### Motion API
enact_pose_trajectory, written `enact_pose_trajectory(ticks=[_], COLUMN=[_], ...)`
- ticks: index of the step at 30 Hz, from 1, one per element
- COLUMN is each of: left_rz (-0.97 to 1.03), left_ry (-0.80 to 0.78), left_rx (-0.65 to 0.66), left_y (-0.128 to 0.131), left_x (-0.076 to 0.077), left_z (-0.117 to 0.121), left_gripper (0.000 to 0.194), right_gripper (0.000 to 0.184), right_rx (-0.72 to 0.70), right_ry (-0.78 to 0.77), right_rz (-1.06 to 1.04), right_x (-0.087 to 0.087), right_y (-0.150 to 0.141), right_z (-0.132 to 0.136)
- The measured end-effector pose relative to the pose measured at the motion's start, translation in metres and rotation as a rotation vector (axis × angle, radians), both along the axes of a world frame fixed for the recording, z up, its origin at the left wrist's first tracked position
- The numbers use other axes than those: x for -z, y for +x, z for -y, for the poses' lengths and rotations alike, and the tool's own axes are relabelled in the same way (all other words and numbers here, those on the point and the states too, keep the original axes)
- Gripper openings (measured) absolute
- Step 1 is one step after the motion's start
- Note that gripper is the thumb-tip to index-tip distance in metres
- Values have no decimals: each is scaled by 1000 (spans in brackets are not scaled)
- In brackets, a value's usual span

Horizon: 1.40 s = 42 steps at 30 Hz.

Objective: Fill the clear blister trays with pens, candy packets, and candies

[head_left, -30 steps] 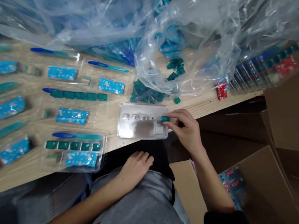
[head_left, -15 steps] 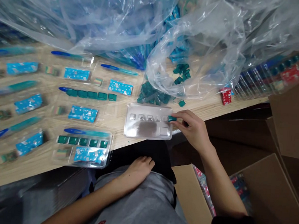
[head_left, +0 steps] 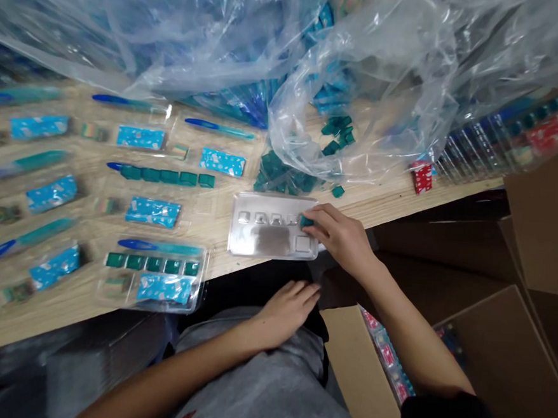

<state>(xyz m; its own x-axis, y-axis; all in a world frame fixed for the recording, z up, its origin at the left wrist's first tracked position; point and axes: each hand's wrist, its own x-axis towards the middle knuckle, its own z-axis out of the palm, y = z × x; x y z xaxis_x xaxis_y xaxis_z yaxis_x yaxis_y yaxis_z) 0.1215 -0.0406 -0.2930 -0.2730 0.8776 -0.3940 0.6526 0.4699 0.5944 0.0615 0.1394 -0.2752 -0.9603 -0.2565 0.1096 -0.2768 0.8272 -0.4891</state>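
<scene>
The right hand has a green block pinched between thumb and fingertips, at the right end of the row of small square pockets in the clear tray; the fingers partly cover it, so from where I stand I can't tell whether it sits down in place. The left hand lies on the lap on the near side of the tray, fingers loosely stretched, nothing in it that I can see. I'd square the block to its pocket first, then press gently straight down, since a skewed one could ride up on the edge. The tray's near right corner seems to poke past the edge of the desk, so a hard push there might tip it; a couple of left-hand fingers on the tray's left end would steady it. The filled tray to its left shows how evenly five blocks can lie.
</scene>
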Motion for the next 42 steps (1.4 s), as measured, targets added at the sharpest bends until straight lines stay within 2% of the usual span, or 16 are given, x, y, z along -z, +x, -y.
enact_pose_trajectory(ticks=[3, 5, 7, 9, 10, 11, 13, 17, 21, 24, 26, 30, 33, 36, 39, 42], left_rz=[-54, -38, 33, 26, -43, -142, -341, -521, -471, -322, -203, 124, 311, 417, 389, 126], left_ry=[95, 183, 381, 613, 679, 711, 713, 694, 714, 715, 693, 582, 507, 539, 590, 546], left_rx=[-21, -53, -195, -450, -558, -623, -633, -549, -592, -609, -606, -640, -677, -707, -756, -784], left_y=[-4, -10, -19, -32, -38, -44, -53, -60, -58, -52, -46, -34, -36, -46, -61, -80], left_x=[-12, -27, -47, -66, -75, -81, -89, -89, -90, -89, -86, -77, -79, -86, -89, -84], left_z=[-10, -5, 8, 22, 27, 30, 31, 24, 25, 35, 44, 56, 53, 46, 45, 48], left_gripper=[38, 30, 23, 19, 18, 18, 19, 23, 19, 21, 25, 30, 26, 19, 12, 7], right_gripper=[25, 35, 39, 40, 41, 42, 44, 44, 35, 34, 33, 29, 22, 14, 10, 12], right_rx=[147, 320, 454, 480, 460, 431, 374, 225, 114, 194, 256, 333, 224, 168, 306, 654], right_ry=[-247, -593, -1057, -1468, -1611, -1709, -1809, -1808, -1653, -1378, -1282, -1299, -1220, -1186, -1105, -838], right_rz=[13, 50, 209, 426, 510, 563, 581, 456, 341, 188, 136, 189, 248, 266, 191, -87], right_x=[-5, -15, -29, -43, -50, -55, -63, -74, -75, -62, -49, -32, -33, -39, -40, -28], right_y=[5, 13, 23, 31, 34, 36, 39, 41, 48, 59, 68, 77, 74, 69, 62, 48], right_z=[1, 4, 10, 18, 24, 29, 39, 51, 54, 59, 60, 54, 46, 40, 27, 3])
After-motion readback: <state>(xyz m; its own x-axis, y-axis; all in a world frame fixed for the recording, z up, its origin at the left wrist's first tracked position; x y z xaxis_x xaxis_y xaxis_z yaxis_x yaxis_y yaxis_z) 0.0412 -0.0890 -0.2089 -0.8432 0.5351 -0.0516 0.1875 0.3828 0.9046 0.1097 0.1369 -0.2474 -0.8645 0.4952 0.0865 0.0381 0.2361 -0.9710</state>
